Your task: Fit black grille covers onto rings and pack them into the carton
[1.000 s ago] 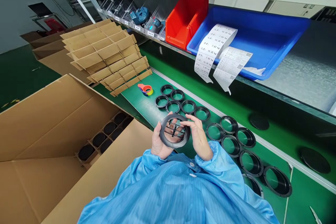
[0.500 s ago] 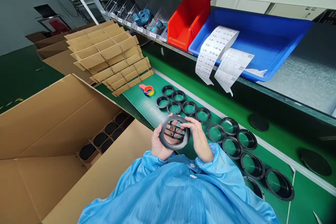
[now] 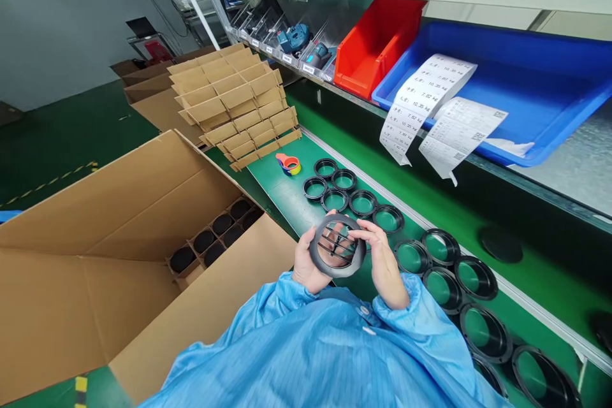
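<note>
A round black air vent with slats across its opening is held up in front of my body. My left hand grips its left rim, with fingers passing behind the slats. At the right rim, my right hand has its fingers bent over the edge and touching the slats. Beyond the hands, several black rings stand in rows on the green bench. More black rings stand to the right, beside my right sleeve.
An open cardboard box on the left holds black round parts between dividers. Cardboard dividers are stacked behind it. A tape roll lies on the bench. A red bin and blue tray with printed labels line the shelf.
The camera view has turned left, so everything appears shifted right. Both hands keep the air vent in nearly the same pose, with little visible finger movement.
</note>
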`<state>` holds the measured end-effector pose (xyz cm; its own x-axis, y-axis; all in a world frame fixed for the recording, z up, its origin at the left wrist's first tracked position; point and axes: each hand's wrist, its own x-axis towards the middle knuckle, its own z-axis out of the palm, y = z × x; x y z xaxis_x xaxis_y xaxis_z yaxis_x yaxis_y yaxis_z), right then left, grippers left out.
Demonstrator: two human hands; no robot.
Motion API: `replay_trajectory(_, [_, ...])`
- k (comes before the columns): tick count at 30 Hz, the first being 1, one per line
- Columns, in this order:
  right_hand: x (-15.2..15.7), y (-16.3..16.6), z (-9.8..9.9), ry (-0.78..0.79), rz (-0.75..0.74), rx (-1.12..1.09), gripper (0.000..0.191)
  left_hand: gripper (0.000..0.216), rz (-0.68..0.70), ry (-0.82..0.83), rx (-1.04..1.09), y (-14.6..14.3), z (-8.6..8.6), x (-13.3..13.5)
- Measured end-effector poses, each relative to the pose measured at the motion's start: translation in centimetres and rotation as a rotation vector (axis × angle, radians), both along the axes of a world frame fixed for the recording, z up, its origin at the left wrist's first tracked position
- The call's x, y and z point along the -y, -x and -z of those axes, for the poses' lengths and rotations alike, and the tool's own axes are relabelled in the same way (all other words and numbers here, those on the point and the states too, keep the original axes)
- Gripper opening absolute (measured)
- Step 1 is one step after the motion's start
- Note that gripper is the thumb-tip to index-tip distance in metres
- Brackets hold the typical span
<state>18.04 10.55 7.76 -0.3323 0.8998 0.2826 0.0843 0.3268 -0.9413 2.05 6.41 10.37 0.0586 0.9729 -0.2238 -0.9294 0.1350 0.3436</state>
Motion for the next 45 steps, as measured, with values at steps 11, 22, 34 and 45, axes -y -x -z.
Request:
replay_trajectory(11, [-0.1, 0.1, -0.6, -0.010, 0.032, -0.015, 0.058, 0.061, -0.017, 0.018, -0.018, -0.3, -0.8, -0.4])
replay_trajectory(22, [0.0, -0.3, 0.0, -0.022, 0.046, -0.031, 0.056, 0.062, -0.001, 0.023, -0.045, -1.0, -1.1, -0.5])
replay_trajectory(34, [0.3, -0.5, 0.1, -0.040, 0.060, -0.022, 0.058, 0.064, -0.005, 0.027, -0.053, -1.3, -1.0, -0.3])
replay_trajectory(45, [0.5, -0.5, 0.1, -0.027, 0.061, -0.050, 0.057, 0.061, -0.007, 0.008, -0.054, -1.4, -0.9, -0.1])
